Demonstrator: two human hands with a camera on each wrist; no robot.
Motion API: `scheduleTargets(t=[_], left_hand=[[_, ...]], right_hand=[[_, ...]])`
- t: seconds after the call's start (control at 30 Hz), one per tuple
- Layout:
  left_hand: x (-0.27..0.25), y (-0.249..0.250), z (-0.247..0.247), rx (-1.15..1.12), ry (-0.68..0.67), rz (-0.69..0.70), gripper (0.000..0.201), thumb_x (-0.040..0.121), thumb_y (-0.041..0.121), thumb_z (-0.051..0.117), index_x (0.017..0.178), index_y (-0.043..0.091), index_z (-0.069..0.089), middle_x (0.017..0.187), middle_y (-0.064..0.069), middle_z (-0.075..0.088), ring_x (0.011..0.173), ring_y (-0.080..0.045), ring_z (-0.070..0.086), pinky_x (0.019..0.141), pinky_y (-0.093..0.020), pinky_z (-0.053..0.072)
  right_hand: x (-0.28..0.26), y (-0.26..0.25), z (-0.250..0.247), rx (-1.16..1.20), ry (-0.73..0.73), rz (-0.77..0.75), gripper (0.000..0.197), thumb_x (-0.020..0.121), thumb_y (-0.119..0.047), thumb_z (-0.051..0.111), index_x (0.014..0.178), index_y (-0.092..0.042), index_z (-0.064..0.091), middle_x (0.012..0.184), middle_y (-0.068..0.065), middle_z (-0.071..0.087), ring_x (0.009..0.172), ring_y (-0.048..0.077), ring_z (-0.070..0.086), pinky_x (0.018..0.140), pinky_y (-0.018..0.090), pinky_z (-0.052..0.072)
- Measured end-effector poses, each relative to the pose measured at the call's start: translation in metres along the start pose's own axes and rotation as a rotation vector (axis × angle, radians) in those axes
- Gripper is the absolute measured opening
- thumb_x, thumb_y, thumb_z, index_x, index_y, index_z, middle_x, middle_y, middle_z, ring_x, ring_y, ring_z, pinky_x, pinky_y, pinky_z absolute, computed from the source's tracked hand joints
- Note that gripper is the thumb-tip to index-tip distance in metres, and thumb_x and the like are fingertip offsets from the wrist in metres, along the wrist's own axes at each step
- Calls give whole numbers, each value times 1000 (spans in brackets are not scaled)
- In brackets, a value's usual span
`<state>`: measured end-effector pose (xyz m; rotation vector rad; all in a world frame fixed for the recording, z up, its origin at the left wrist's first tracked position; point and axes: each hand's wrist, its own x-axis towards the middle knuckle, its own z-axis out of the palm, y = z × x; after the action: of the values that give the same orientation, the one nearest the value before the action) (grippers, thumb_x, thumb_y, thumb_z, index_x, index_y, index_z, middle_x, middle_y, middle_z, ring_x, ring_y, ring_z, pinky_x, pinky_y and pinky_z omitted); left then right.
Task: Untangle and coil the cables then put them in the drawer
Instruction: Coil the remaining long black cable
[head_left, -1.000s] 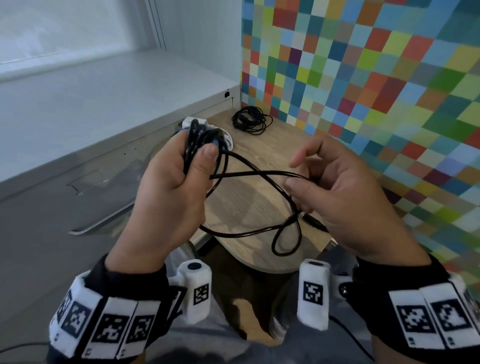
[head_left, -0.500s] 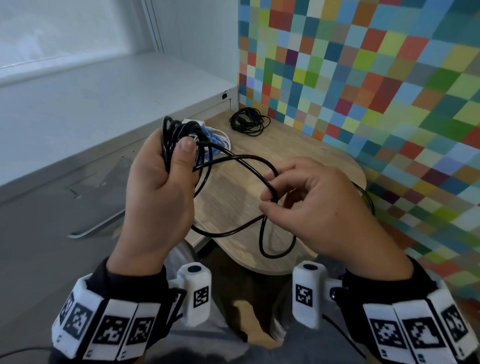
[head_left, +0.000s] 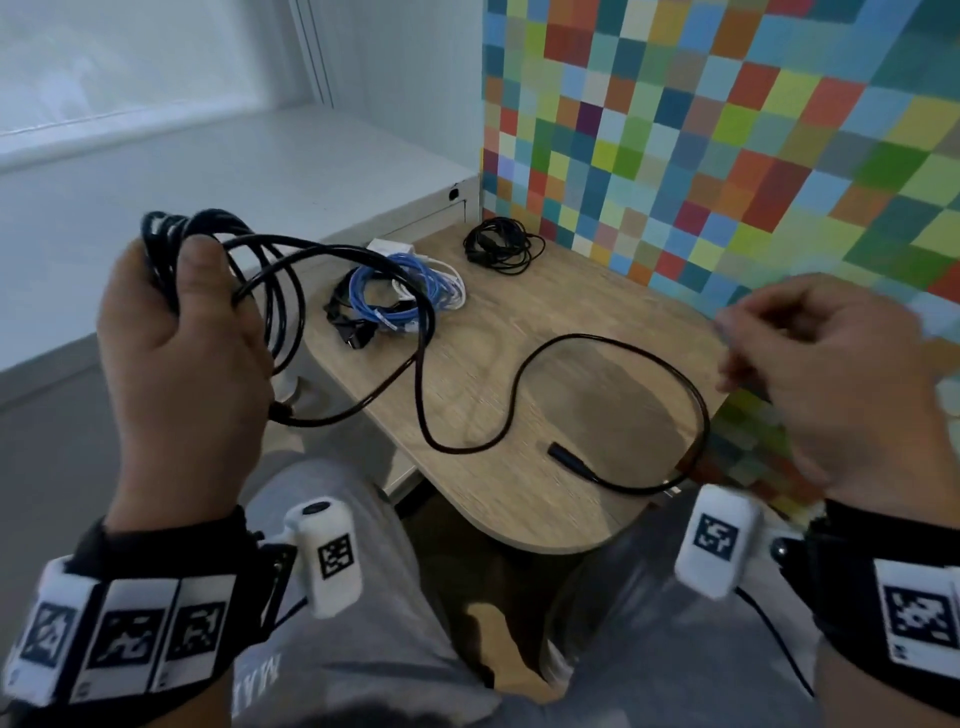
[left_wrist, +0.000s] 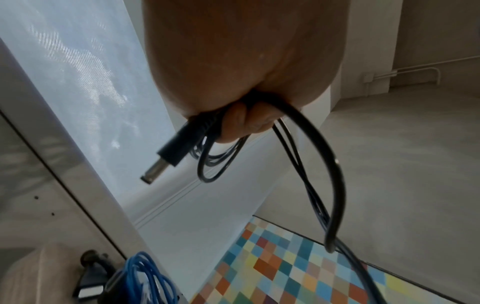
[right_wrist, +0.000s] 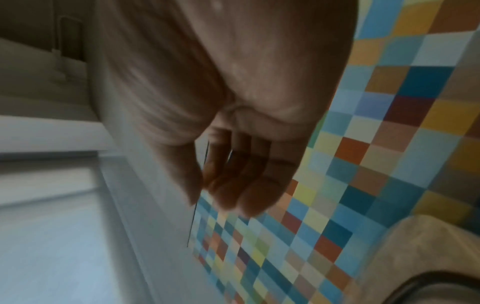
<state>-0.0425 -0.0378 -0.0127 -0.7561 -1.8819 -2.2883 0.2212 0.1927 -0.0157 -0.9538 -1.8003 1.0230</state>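
Note:
My left hand (head_left: 176, 312) grips several coiled loops of a black cable (head_left: 270, 280) above the left edge of the wooden table (head_left: 545, 509). In the left wrist view the fingers (left_wrist: 241, 121) curl round the loops and a barrel plug (left_wrist: 166, 156) sticks out below them. The cable's free tail (head_left: 613, 353) lies in a curve on the table and ends in a black connector (head_left: 566, 454). My right hand (head_left: 810, 374) hovers over the table's right edge, blurred, fingers loosely spread, holding nothing. A blue cable (head_left: 395, 296) and a small black coil (head_left: 498, 244) lie farther back.
A white cable (head_left: 447, 280) and a black plug (head_left: 348, 327) lie with the blue cable. A white cabinet (head_left: 208, 176) stands to the left. The chequered coloured wall (head_left: 727, 156) borders the table at the back and right. My knees (head_left: 363, 597) are under the table's front edge.
My right hand has let go of the black cable and moved right. The cable's tail has dropped onto the table. My left hand with the coil has shifted left and up.

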Motion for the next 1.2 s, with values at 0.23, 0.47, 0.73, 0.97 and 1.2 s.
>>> scheduleTargets(t=[0.23, 0.47, 0.73, 0.97, 1.2], left_hand=[[-15, 2, 17, -123, -51, 4, 26, 110, 27, 42, 83, 25, 42, 61, 3, 30, 47, -10, 26, 39, -26, 25], [-30, 5, 36, -253, -27, 6, 24, 110, 21, 40, 86, 22, 43, 65, -5, 25, 51, -20, 20, 43, -35, 17], [-40, 4, 43, -274, -201, -20, 30, 108, 25, 43, 83, 35, 59, 63, 13, 43, 50, -7, 33, 44, -23, 29], [-53, -4, 49, -6, -473, -84, 22, 102, 39, 48, 81, 38, 53, 62, 10, 43, 52, -12, 36, 50, -29, 29], [-50, 0, 42, -72, -664, -94, 24, 104, 31, 48, 80, 33, 52, 60, 13, 40, 46, -5, 32, 43, -19, 29]], right_hand=[[-29, -26, 46, -191, -475, -37, 14, 84, -34, 80, 97, -38, 77, 89, -20, 75, 81, 1, 71, 74, 23, 59], [-55, -34, 86, -97, -752, -95, 25, 92, -40, 72, 116, -35, 75, 113, -23, 74, 108, -11, 65, 99, 28, 53], [-51, -36, 80, 294, -566, 34, 18, 101, -11, 62, 88, -7, 73, 68, 12, 71, 55, 23, 66, 61, 28, 56], [-42, -28, 82, 485, -271, 184, 28, 99, -7, 64, 123, -21, 64, 70, 9, 53, 40, 14, 41, 45, 31, 45], [-36, -25, 73, 552, -466, 415, 38, 110, -32, 40, 108, -24, 78, 60, 4, 45, 41, 13, 28, 42, 28, 28]])
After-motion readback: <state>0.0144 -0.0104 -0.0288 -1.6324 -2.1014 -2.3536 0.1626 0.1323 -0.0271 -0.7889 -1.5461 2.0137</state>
